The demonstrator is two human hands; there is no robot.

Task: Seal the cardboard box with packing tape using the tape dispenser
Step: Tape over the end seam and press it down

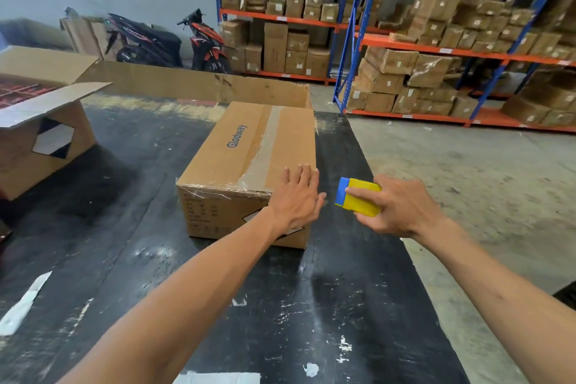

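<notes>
A closed cardboard box [237,153] printed "Glodway" lies on the black table [280,305]. A strip of clear tape [265,150] runs along its top seam, and more tape wraps the near top edge. My left hand [296,196] rests flat with straight fingers on the box's near right corner. To the right of the box, above the table, my right hand [402,206] grips a yellow and blue tape dispenser [358,196]. The dispenser is apart from the box.
An open cardboard box [46,134] stands at the table's left. A long cardboard sheet [187,81] stands behind the box. Tape scraps [21,305] lie on the near table. Beyond are two motorbikes [174,40] and shelving [436,40] stacked with cartons; concrete floor to the right.
</notes>
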